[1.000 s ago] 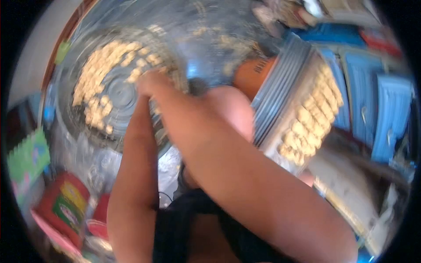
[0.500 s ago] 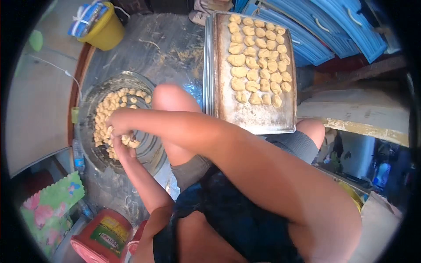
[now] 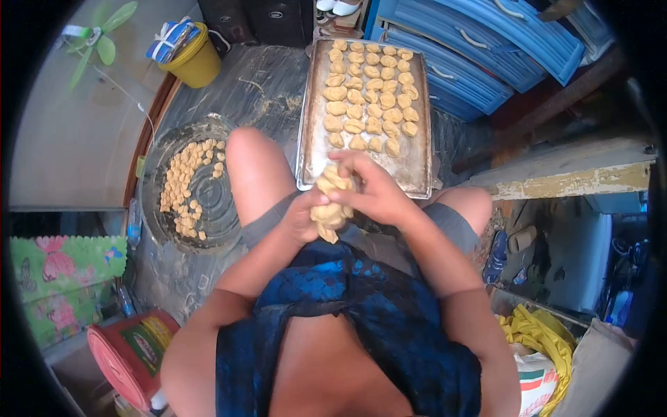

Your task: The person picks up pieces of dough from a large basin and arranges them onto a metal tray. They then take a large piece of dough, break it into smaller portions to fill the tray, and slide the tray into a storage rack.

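In the head view, my left hand [image 3: 303, 217] is wrapped round a bunch of pale yellow dough pieces [image 3: 326, 215] in front of my lap. My right hand [image 3: 379, 194] is closed against the same bunch from the other side, thumb and fingers pressing on the dough. Just beyond my hands lies a metal baking tray [image 3: 389, 170] carrying rows of flattened dough lumps [image 3: 374, 97]; its near end is partly hidden by my right hand. To the left, a round basin [image 3: 233, 198] holds many small dough balls [image 3: 179, 177].
A yellow bucket [image 3: 196, 64] stands at the back left, and blue drawers [image 3: 451, 59] at the back right. A red bucket [image 3: 114, 361] sits near left by a flowered cloth [image 3: 66, 271]. A wooden ledge [image 3: 570, 182] and a yellow cloth [image 3: 535, 330] are on the right.
Both hands have left the basin and come back over my lap with the bunch of dough pieces. My right arm no longer crosses over to the left. The camera view has shifted.
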`<state>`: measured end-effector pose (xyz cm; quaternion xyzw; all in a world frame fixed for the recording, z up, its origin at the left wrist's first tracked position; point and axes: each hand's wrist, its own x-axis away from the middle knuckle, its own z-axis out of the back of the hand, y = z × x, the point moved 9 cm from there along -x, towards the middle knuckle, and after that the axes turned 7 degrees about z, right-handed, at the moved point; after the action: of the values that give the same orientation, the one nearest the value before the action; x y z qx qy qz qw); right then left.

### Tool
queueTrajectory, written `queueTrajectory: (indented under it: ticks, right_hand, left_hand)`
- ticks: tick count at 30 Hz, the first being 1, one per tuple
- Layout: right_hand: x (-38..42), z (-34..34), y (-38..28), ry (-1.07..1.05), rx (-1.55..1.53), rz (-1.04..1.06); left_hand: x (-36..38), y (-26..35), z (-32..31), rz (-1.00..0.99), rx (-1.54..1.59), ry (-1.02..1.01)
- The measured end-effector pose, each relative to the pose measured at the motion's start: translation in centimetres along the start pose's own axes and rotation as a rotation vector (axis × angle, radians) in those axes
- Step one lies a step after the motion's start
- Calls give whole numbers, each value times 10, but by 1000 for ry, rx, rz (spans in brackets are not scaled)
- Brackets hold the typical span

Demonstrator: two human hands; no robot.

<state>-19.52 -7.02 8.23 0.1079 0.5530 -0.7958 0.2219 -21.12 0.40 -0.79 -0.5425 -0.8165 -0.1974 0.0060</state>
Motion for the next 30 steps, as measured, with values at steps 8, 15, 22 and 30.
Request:
queueTrajectory:
  ticks: [8, 15, 22, 30]
  right_hand:
    - [94, 12, 25, 83, -724, -502]
    - [76, 52, 42, 407, -1138, -259]
    - [92, 148, 158, 662, 220, -388]
    - [65, 136, 151, 369, 745, -288]
  left_hand:
    - [-16, -70, 3, 326, 36, -246]
    - [-22, -59, 3, 213, -37, -84]
    - [-9, -59, 8, 229, 53, -126]
    - [-12, -58, 14, 177, 19, -111]
